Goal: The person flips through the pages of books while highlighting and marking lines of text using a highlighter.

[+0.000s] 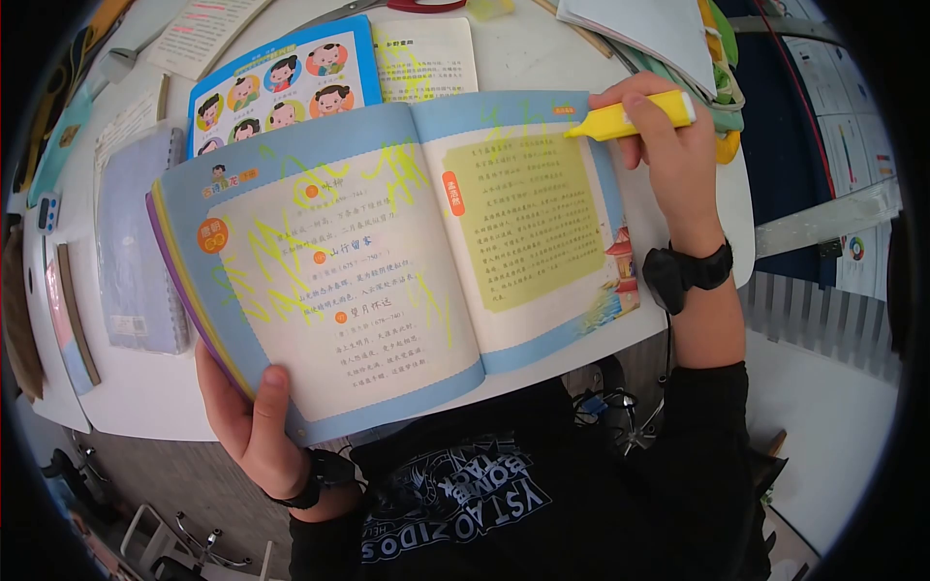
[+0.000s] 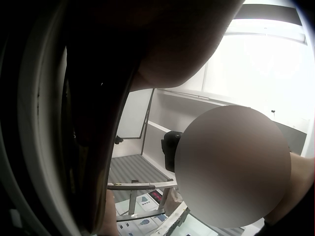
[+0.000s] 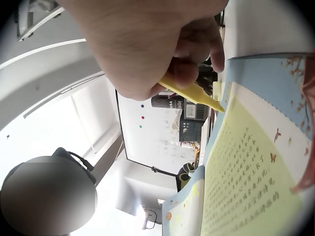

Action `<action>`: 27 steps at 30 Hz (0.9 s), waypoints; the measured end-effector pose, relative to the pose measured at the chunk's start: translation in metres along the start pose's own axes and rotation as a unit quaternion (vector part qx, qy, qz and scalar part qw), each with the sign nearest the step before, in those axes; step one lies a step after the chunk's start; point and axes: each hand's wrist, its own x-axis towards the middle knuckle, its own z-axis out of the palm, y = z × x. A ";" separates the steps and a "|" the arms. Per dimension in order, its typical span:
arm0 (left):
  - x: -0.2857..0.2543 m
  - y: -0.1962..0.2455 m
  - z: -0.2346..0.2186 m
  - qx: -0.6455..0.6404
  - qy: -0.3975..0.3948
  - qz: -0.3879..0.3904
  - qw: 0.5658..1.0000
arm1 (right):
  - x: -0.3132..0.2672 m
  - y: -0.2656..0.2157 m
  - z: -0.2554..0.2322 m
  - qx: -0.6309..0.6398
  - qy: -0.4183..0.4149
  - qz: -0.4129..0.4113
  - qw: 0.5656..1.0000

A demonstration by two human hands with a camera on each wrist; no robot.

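Note:
An open book (image 1: pixel 387 261) is tilted up from the table, with yellow-green marker strokes across its left page and near the top of the right one. My left hand (image 1: pixel 257 426) grips its lower left edge, thumb on the page. A yellow highlighter (image 1: pixel 649 116) is pinched in my right hand (image 1: pixel 673 165) at the book's upper right corner, its tip at the top of the right page. In the right wrist view the highlighter (image 3: pixel 194 93) points at the page (image 3: pixel 246 162) beside the printed text. The left wrist view shows the left hand (image 2: pixel 182 44) dark and close.
Behind the book lie a blue book with cartoon faces (image 1: pixel 281 77), another printed book (image 1: pixel 436 58) and red-handled scissors (image 1: pixel 426 5). A translucent notebook (image 1: pixel 145 242) is at the left of the white table (image 1: pixel 126 407). Papers and a pouch are at the back right.

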 end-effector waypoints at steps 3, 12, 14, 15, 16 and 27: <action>0.000 0.001 0.001 0.002 -0.003 -0.001 1.000 | 0.002 0.009 0.002 -0.057 0.046 -0.039 0.997; 0.000 0.001 0.002 0.002 0.007 -0.005 1.000 | 0.004 0.005 -0.005 -0.144 0.076 0.004 0.987; 0.000 0.001 0.001 -0.002 0.008 -0.005 1.000 | 0.004 0.010 -0.006 -0.155 0.083 -0.026 0.984; 0.000 0.001 0.001 -0.002 0.007 -0.006 1.000 | 0.005 0.011 -0.007 -0.167 0.090 -0.055 0.980; 0.000 0.001 0.001 -0.002 0.006 -0.007 1.000 | 0.004 0.010 -0.007 -0.167 0.090 -0.056 0.980; 0.001 0.000 0.001 0.010 0.011 0.000 1.000 | 0.007 0.008 -0.012 -0.101 0.080 -0.057 0.990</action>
